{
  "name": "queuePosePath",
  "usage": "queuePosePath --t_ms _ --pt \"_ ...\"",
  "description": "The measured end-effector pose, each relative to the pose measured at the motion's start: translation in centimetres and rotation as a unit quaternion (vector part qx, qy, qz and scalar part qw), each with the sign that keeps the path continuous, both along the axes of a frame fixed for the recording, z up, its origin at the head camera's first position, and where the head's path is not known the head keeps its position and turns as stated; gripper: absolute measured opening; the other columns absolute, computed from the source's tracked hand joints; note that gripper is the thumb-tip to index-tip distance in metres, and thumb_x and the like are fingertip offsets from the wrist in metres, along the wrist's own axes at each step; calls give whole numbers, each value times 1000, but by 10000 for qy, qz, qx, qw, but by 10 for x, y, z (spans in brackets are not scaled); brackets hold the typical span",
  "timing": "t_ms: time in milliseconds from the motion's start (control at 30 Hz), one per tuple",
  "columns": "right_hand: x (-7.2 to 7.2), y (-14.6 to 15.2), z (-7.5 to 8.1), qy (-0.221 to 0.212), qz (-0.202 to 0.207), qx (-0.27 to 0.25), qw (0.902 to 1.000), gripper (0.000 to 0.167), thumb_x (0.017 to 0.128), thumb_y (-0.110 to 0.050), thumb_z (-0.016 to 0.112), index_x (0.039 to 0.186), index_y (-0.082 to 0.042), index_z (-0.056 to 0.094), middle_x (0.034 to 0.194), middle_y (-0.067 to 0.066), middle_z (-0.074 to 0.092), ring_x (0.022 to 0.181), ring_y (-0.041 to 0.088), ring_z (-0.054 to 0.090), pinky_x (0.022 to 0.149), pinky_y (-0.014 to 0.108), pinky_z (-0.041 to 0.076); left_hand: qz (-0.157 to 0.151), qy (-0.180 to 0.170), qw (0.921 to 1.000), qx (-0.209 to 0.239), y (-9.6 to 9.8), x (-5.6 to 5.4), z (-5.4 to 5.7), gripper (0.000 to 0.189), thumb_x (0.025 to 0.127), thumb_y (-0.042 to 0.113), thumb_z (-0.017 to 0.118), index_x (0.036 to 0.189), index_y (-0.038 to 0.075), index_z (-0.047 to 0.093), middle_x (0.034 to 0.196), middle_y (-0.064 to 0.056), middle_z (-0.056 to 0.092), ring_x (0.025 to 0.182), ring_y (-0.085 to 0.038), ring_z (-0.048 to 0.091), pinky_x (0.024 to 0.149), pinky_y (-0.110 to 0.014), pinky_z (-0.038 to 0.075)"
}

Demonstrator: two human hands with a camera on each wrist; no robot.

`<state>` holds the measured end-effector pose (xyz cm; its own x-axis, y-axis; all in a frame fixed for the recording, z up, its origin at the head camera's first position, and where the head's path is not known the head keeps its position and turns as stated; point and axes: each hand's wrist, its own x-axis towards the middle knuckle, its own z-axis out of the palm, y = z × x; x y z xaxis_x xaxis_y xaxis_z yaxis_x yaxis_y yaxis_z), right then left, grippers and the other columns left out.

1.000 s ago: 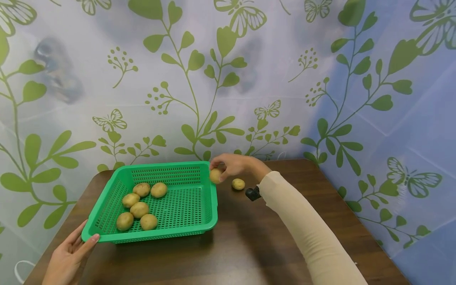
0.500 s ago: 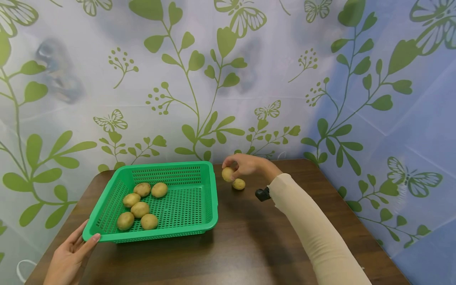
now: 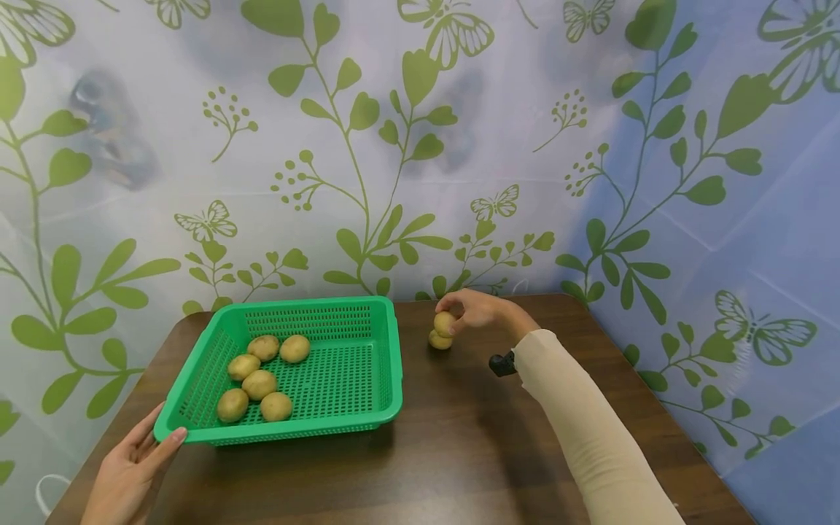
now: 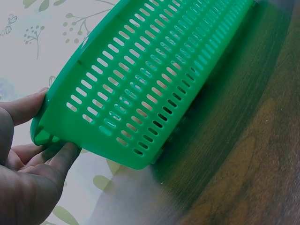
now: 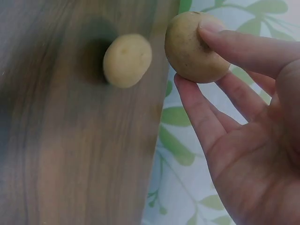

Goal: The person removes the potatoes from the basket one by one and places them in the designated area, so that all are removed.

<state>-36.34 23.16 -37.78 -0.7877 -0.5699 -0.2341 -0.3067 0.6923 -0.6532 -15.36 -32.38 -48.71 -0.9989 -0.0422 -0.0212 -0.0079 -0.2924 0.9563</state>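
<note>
My left hand (image 3: 131, 467) grips the near left corner of a green plastic basket (image 3: 282, 434), thumb over the rim and fingers beneath, as the left wrist view shows. Several potatoes (image 3: 259, 384) lie in the basket's left half. Between thumb and fingertips, my right hand (image 3: 482, 310) pinches a potato (image 5: 194, 47) above the table, right of the basket. Another potato (image 5: 127, 61) lies on the table just below it; in the head view the held one partly covers it, while the right wrist view shows the two apart.
A brown wooden table (image 3: 446, 452) carries the basket. Behind it and along the right hangs a pale curtain (image 3: 420, 146) printed with green leaves and butterflies. A dark device (image 3: 502, 363) sits at my right wrist. A white cord loop (image 3: 47, 496) shows at lower left.
My right hand has moved to the right with its potato, away from the basket's right rim to above the potato on the table. My left hand and the basket stay put.
</note>
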Motion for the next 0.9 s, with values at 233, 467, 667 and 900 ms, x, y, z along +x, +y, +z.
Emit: queuePosePath --t_ms 233,467,667,900 --pt "0 18 -16 202 -137 3 9997 50 95 -6 76 142 -2 59 139 10 58 127 31 53 105 49 48 -13 111 9999 6 0 -1 -2 79 106 -1 57 166 5 5 124 19 65 112 4 62 90 -17 54" --pt "3 37 -34 111 -581 -129 9982 49 95 -8 75 142 -6 59 143 11 55 131 33 49 106 53 45 -27 313 9992 251 3 -2 -2 57 105 -5 56 149 33 53 125 12 68 114 -1 64 92 -19 55" --pt "3 49 -49 -426 -1041 -696 9912 50 93 -2 74 140 -2 58 150 17 45 143 39 34 114 60 34 -29 404 9987 304 2 -2 -2 51 105 -6 56 134 35 64 125 11 68 114 -2 64 91 -20 55" --pt "9 50 -70 -1161 -1819 -1431 9659 53 93 3 73 142 -4 55 148 12 44 142 34 32 117 57 31 20 357 9991 231 1 -1 -2 51 105 -6 56 135 35 64 125 13 68 113 -1 64 91 -19 55"
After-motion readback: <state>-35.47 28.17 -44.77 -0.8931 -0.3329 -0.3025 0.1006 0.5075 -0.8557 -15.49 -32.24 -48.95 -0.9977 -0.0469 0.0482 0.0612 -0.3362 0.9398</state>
